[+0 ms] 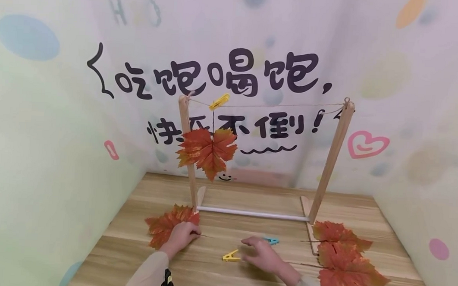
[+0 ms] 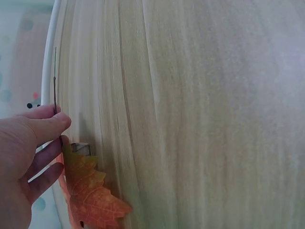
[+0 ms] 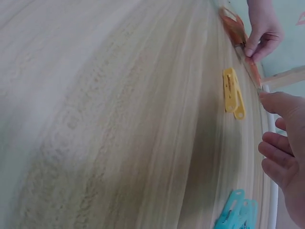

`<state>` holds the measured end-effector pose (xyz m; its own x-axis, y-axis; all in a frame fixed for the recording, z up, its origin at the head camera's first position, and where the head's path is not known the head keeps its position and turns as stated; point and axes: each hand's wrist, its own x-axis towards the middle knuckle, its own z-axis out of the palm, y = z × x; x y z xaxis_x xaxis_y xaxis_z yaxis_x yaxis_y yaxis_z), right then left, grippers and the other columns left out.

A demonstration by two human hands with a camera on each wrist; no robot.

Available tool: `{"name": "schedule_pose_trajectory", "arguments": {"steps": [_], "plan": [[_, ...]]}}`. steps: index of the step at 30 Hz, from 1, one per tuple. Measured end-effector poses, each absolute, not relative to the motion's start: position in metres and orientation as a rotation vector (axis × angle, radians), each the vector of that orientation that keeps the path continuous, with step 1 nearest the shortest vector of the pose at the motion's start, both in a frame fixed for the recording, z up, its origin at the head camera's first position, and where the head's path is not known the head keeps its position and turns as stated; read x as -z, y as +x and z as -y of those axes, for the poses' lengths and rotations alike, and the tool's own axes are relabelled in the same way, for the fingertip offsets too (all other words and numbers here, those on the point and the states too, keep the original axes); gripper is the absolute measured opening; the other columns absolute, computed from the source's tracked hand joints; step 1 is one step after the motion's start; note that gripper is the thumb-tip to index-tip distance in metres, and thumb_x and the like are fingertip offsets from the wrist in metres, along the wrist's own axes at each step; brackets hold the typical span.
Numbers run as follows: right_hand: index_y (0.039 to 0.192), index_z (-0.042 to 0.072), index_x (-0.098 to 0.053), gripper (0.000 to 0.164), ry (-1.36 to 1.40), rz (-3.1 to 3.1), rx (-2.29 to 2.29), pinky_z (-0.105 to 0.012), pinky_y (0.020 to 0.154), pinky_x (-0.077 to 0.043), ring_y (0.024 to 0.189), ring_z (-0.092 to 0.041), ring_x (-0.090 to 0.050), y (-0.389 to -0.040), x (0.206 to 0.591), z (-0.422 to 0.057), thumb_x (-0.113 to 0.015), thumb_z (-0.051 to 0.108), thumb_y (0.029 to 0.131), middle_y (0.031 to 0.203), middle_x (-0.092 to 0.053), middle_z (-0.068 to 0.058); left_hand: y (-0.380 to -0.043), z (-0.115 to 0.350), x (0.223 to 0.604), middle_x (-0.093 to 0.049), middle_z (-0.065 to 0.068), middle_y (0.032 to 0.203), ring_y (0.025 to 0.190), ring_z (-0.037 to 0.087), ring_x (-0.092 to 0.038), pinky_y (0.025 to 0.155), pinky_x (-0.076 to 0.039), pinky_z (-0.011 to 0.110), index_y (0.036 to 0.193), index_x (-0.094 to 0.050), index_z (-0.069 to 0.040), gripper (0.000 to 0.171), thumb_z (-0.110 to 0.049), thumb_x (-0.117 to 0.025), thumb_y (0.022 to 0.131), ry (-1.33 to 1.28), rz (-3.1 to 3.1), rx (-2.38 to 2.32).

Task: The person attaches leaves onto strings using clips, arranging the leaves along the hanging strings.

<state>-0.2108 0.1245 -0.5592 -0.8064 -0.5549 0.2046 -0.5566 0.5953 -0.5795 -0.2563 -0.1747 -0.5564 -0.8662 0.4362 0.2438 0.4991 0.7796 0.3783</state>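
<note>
My left hand pinches the thin dark stem of a red-orange artificial maple leaf between thumb and fingertips. The leaf spreads out behind the fingers, at the left of the table, partly covered by the hand. My right hand hovers over the table's middle, fingers loosely bent and holding nothing. Beside its fingertips lies a yellow clothespin; the right wrist view shows that yellow clothespin on the wood. Teal clothespins lie just beyond the right hand, overlapping one another in the right wrist view.
A wooden frame with two posts and a white crossbar stands at the back. From its string, a yellow clothespin holds another maple leaf. Two more leaves overlap at the right, stems pointing left. Walls enclose the table.
</note>
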Motion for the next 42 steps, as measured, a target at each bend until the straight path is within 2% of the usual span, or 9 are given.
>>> {"name": "schedule_pose_trajectory", "arguments": {"steps": [9, 15, 21, 29, 35, 42], "plan": [[0.111, -0.002, -0.059, 0.041, 1.002, 2.843, -0.986, -0.035, 0.085, -0.048, 0.099, -0.023, -0.058, -0.209, 0.566, -0.117, -0.072, 0.017, 0.076, 0.107, -0.062, -0.011, -0.261, 0.175, 0.553, -0.07, 0.001, 0.08, 0.076, 0.016, -0.064, 0.068, -0.051, 0.033, 0.082, -0.074, -0.008, 0.009, -0.005, -0.071, 0.074, -0.734, 2.825, 0.723], [0.114, 0.001, -0.058, 0.045, 0.973, 2.927, -0.98, -0.035, 0.088, -0.046, 0.103, -0.021, -0.056, -0.21, 0.573, -0.113, -0.072, 0.021, 0.077, 0.111, -0.061, -0.008, -0.262, 0.173, 0.545, -0.07, 0.001, 0.078, 0.074, 0.017, -0.064, 0.066, -0.051, 0.03, 0.081, -0.074, -0.008, 0.01, -0.003, -0.072, 0.073, -0.817, 2.742, 0.711], [0.114, 0.001, -0.059, 0.044, 0.947, 2.942, -0.951, -0.034, 0.088, -0.046, 0.102, -0.02, -0.057, -0.212, 0.575, -0.109, -0.073, 0.018, 0.076, 0.11, -0.061, -0.007, -0.261, 0.171, 0.536, -0.07, 0.002, 0.078, 0.073, 0.016, -0.064, 0.064, -0.051, 0.026, 0.082, -0.073, -0.005, 0.009, -0.001, -0.071, 0.073, -0.846, 2.732, 0.793], [0.109, 0.003, -0.062, 0.037, 0.965, 2.94, -0.907, -0.034, 0.087, -0.047, 0.101, -0.02, -0.057, -0.214, 0.575, -0.104, -0.072, 0.014, 0.076, 0.106, -0.063, -0.004, -0.262, 0.17, 0.53, -0.068, 0.007, 0.074, 0.068, 0.013, -0.062, 0.058, -0.049, 0.021, 0.082, -0.071, 0.001, 0.007, 0.0, -0.069, 0.075, -0.796, 2.794, 1.018], [0.105, 0.006, -0.065, 0.03, 0.974, 2.95, -0.835, -0.033, 0.084, -0.048, 0.099, -0.019, -0.057, -0.214, 0.576, -0.101, -0.071, 0.011, 0.076, 0.103, -0.064, -0.004, -0.26, 0.169, 0.525, -0.067, 0.004, 0.072, 0.064, 0.007, -0.059, 0.056, -0.047, 0.018, 0.082, -0.07, 0.002, 0.006, 0.002, -0.069, 0.076, -0.759, 2.83, 1.11], [0.1, 0.005, -0.067, 0.025, 0.967, 2.895, -0.803, -0.032, 0.081, -0.049, 0.094, -0.019, -0.058, -0.213, 0.581, -0.1, -0.072, 0.009, 0.075, 0.099, -0.064, -0.004, -0.262, 0.174, 0.525, -0.066, 0.003, 0.07, 0.063, 0.01, -0.059, 0.056, -0.049, 0.024, 0.078, -0.069, 0.0, 0.003, -0.002, -0.07, 0.076, -0.809, 2.767, 1.201]]}}
